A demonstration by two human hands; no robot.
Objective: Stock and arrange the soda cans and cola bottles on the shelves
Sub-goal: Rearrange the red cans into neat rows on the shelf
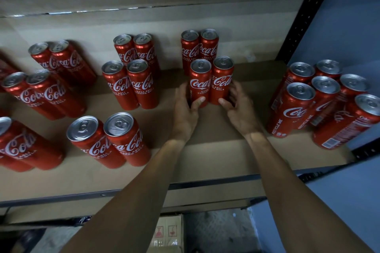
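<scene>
Fingers of the left hand curl round the left side of the first can, a red cola can, with the thumb pressed on its front near the base. The right hand mirrors this: its fingers wrap the right side of the second can, thumb on the front face. Each hand therefore grips one can.

Position of held items: both cans stand upright, touching side by side, logos facing forward. They rest on the cardboard-lined shelf, right of centre and about midway in depth.

Adjacent stock:
- Rear pair stands directly behind the held cans, close to the back panel.
- Middle pairs stand to the left, one pair behind the other, apart from the held cans.
- Front pair sits near the shelf edge, further left.
- More pairs occupy the far left (some are cut off by the frame edge).
- Right cluster is a tight group of at least six cans, labels turned various ways, with barcode and "RECYCLE ME" text showing.

Surroundings: a black perforated upright borders the shelf on the right, against a blue wall. A cardboard box with printed handling symbols sits below the shelf.
</scene>
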